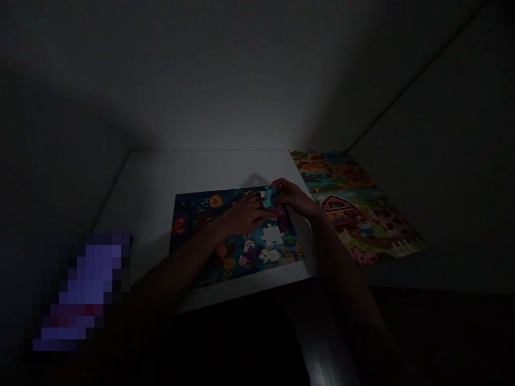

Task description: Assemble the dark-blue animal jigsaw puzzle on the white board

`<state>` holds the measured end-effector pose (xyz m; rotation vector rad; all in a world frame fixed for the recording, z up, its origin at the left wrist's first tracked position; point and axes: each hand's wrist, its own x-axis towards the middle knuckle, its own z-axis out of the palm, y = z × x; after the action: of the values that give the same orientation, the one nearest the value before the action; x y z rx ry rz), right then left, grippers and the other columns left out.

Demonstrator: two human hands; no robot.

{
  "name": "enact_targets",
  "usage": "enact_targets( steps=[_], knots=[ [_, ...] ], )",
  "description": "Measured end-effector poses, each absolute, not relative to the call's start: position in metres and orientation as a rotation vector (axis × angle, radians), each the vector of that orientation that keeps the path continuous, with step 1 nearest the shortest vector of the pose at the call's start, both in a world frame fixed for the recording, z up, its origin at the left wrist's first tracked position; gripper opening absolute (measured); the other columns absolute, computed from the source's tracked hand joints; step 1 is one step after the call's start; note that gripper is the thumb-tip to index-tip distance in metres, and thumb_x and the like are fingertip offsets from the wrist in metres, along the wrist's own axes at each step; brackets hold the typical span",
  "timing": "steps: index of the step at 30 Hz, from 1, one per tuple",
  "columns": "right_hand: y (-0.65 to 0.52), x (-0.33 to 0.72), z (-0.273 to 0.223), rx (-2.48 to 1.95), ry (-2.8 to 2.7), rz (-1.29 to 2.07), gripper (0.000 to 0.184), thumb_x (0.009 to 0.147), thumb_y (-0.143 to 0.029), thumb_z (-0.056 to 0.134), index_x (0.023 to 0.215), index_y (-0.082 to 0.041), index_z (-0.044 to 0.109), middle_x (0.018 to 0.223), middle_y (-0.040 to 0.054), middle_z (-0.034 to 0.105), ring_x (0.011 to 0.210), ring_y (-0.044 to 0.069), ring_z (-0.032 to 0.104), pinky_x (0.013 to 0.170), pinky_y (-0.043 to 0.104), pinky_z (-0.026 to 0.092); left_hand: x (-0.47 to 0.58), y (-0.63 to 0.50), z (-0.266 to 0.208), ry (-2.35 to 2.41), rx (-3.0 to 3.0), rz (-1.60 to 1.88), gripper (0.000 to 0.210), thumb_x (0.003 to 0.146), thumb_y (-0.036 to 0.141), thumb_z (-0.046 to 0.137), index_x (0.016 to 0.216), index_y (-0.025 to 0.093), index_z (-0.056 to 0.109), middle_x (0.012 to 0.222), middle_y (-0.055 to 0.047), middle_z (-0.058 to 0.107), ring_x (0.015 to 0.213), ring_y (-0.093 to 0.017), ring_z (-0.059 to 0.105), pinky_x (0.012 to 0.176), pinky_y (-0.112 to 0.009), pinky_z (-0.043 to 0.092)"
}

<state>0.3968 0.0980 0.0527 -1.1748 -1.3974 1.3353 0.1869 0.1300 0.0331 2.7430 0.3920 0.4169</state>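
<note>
A dark blue jigsaw puzzle [209, 225] with rabbits and plants lies on the white table. My left hand [243, 214] rests on its upper middle, fingers stretched out, the tips beside a teal puzzle piece [269, 197]. At the puzzle's upper right corner, my right hand [292, 197] has its fingers bent round the edge of that piece. Whether the piece is lifted or seated I cannot tell. A white piece-shaped gap [272, 235] shows in the picture above the white rabbit. My forearms hide part of the puzzle.
On the right lie a farm-scene puzzle [362, 222] and, behind it, an orange and green animal puzzle [332, 170]. Pale walls enclose the white table [193, 169] at the back and sides. A blurred-out purple screen-like object [86, 289] is at the lower left. The light is dim.
</note>
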Motion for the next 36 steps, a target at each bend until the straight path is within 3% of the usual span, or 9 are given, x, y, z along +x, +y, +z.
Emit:
enact_targets(
  steps=[5,8,12,20,28,32,36],
  knots=[
    [0.098,0.399,0.051,-1.145,-1.422,1.361,0.030,0.066,-0.019,0.072,0.091,-0.020,0.055,0.082,-0.0046,0.056,0.071,0.011,0.055,0.065,0.023,0.044,0.185,0.130,0.035,0.471,2.682,0.391,0.030,0.098,0.040,0.049,0.119,0.033,0.069,0.105,-0.006,0.063,0.109,-0.024,0.053,0.098,-0.044,0.044],
    [0.097,0.402,0.053,-1.147,-1.418,1.347,0.029,0.067,-0.020,0.073,0.087,-0.020,0.053,0.079,-0.0053,0.054,0.068,0.010,0.053,0.063,0.023,0.043,0.184,0.132,0.036,0.489,2.509,0.495,0.033,0.100,0.044,0.045,0.111,0.029,0.072,0.111,-0.005,0.065,0.111,-0.022,0.055,0.100,-0.042,0.044],
    [0.096,0.402,0.055,-1.133,-1.379,1.408,0.033,0.066,-0.022,0.076,0.085,-0.021,0.050,0.078,-0.0052,0.057,0.068,0.011,0.054,0.062,0.023,0.043,0.182,0.137,0.033,0.531,2.332,0.630,0.034,0.099,0.040,0.045,0.109,0.022,0.072,0.124,-0.006,0.062,0.111,-0.020,0.059,0.099,-0.038,0.048],
    [0.095,0.399,0.053,-1.120,-1.397,1.443,0.035,0.065,-0.018,0.077,0.093,-0.021,0.055,0.087,-0.0037,0.063,0.079,0.012,0.059,0.069,0.023,0.047,0.180,0.142,0.026,0.568,2.211,0.706,0.029,0.097,0.035,0.049,0.095,0.018,0.073,0.117,-0.007,0.065,0.102,-0.018,0.064,0.089,-0.035,0.052],
    [0.097,0.400,0.054,-1.103,-1.337,1.399,0.033,0.066,-0.025,0.078,0.092,-0.020,0.059,0.082,-0.0031,0.065,0.072,0.011,0.059,0.066,0.023,0.045,0.179,0.141,0.029,0.473,2.268,0.622,0.031,0.097,0.040,0.050,0.103,0.022,0.074,0.132,-0.007,0.059,0.122,-0.022,0.056,0.104,-0.039,0.044],
    [0.098,0.403,0.053,-1.106,-1.300,1.292,0.026,0.071,-0.032,0.077,0.087,-0.020,0.061,0.069,-0.0055,0.059,0.059,0.009,0.050,0.055,0.021,0.038,0.180,0.136,0.034,0.414,2.417,0.572,0.028,0.098,0.037,0.050,0.105,0.024,0.074,0.119,-0.006,0.066,0.117,-0.021,0.056,0.105,-0.041,0.043],
    [0.091,0.404,0.061,-1.080,-1.477,1.341,0.022,0.072,-0.032,0.076,0.087,-0.018,0.068,0.077,-0.0023,0.064,0.067,0.010,0.054,0.064,0.022,0.043,0.181,0.136,0.034,0.439,2.470,0.507,0.023,0.096,0.032,0.053,0.106,0.024,0.073,0.119,-0.006,0.066,0.119,-0.021,0.055,0.106,-0.043,0.042]
  ],
)
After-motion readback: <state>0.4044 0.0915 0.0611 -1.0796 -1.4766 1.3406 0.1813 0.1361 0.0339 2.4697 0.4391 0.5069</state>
